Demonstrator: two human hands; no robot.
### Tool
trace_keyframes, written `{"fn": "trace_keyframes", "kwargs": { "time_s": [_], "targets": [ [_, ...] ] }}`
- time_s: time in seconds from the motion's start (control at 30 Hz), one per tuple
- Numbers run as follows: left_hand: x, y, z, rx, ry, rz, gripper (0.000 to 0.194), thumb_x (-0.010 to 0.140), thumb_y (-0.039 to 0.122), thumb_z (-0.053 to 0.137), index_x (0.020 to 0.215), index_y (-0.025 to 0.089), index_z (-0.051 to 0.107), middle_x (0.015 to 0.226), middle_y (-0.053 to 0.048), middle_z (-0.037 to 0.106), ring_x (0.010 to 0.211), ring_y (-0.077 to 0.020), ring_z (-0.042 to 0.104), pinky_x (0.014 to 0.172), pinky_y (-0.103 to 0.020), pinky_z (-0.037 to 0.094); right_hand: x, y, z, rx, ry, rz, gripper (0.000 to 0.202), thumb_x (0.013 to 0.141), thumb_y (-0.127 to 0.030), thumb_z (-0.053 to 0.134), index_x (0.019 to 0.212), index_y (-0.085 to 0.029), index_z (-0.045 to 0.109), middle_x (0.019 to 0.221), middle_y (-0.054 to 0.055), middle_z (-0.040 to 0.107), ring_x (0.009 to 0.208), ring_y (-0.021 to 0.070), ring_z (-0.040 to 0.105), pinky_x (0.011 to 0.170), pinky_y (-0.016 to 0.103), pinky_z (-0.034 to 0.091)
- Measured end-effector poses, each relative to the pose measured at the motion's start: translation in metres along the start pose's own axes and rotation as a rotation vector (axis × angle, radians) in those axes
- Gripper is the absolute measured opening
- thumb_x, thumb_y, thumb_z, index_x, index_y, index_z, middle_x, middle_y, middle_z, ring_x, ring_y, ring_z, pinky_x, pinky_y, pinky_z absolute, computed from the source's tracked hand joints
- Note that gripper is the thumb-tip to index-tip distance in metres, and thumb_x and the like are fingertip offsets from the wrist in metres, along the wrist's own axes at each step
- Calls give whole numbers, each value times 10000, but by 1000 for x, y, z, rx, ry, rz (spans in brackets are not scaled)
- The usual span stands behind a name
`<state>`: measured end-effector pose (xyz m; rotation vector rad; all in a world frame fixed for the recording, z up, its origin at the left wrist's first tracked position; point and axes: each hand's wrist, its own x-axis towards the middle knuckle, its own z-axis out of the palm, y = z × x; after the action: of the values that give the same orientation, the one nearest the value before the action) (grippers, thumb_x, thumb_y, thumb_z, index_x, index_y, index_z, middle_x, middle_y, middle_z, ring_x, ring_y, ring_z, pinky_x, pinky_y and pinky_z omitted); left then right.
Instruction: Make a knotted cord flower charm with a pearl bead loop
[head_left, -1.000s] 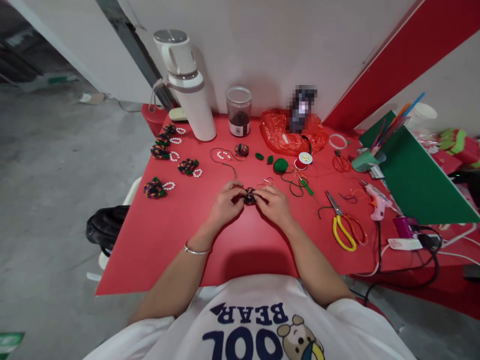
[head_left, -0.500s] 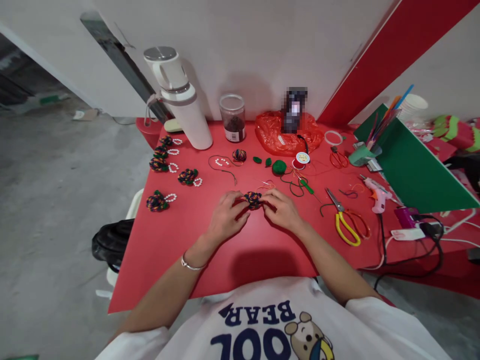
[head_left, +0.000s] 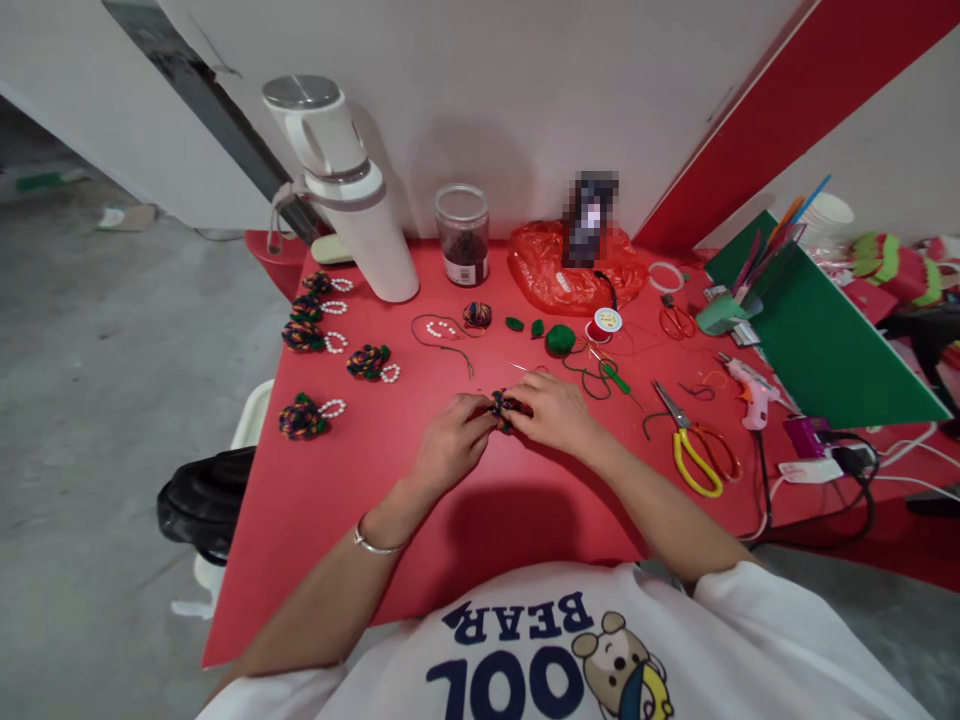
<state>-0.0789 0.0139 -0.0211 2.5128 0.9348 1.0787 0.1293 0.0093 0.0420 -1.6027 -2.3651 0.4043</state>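
Between my two hands is a small multicoloured yarn flower (head_left: 502, 410), dark with orange and blue flecks. My left hand (head_left: 454, 440) pinches its left side. From the right, the fingers of my right hand (head_left: 553, 412) close over it and hide much of it. Just beyond my right fingers lies a thin needle (head_left: 517, 366). Farther off are a ball of multicoloured yarn (head_left: 477, 315), a curved row of white beads (head_left: 441, 328), two green leaf pieces (head_left: 514, 324) and a green yarn ball (head_left: 560, 340).
Several yarn flowers with bead loops (head_left: 303, 417) lie at the left. Yellow-handled scissors (head_left: 696, 462), a green-handled crochet hook (head_left: 616, 377), a red thread spool (head_left: 603, 324) and a pink glue gun (head_left: 754, 392) are rightward. A white flask (head_left: 371, 235) and a jar (head_left: 462, 238) stand behind.
My right hand has shifted left and its fingers now fold over the yarn flower, covering more of it. My left hand keeps its pinch. The whole view has tilted slightly.
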Motion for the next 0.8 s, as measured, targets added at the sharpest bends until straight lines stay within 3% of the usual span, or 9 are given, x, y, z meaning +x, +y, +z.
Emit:
{"fn": "trace_keyframes", "kwargs": {
  "time_s": [0.27,0.43,0.63,0.8],
  "targets": [
    [0,-4,1,-68,10,-13,210,943,89,538,997,194,711,1033,-93,724,968,-219,637,831,-379,562,11,-4,-8,-18,-142,-74,208,912,-212,598,1046,-238,755,1007,63,667,943,201,598,725,293,384],
    [0,-4,2,-65,15,-14,224,934,79,537,1011,193,714,1059,-99,733,984,-223,655,837,-385,566,12,-2,-6,34,-114,-28,193,916,-236,602,1026,-238,761,1012,50,690,926,191,614,740,288,397],
    [3,0,5,-127,74,-86,248,881,51,539,1008,186,704,1036,-98,743,961,-217,675,847,-383,576,13,-3,-6,100,-80,-37,274,899,-153,581,1119,-238,721,1073,44,744,992,201,644,819,300,431],
    [5,2,8,-122,63,-158,191,903,141,603,1070,181,688,976,-93,754,913,-223,689,832,-389,578,11,0,-5,166,-97,-77,374,865,-103,591,1190,-257,693,1127,40,750,1048,215,657,886,322,463]
  ]
}}
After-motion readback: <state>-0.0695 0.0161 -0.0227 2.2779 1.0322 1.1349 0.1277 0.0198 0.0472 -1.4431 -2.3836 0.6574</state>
